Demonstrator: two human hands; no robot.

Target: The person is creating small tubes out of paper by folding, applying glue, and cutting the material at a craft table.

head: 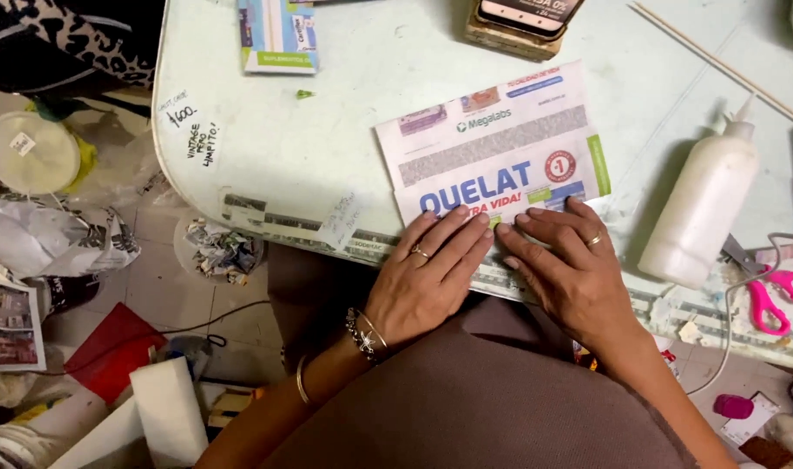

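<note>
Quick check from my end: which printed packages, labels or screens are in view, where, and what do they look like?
Printed leaflet: table's near edge, under both hands; white rectangle, blue, red and green.
Small box: table's far left; flat, blue and white.
Phone: top centre, on a tan block; screen lit.
Sticker: round lid, floor left; small, white.

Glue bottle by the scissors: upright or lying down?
Lying down. The white glue bottle rests on its side on the table, nozzle pointing away from the person, beside the pink scissors.
</note>
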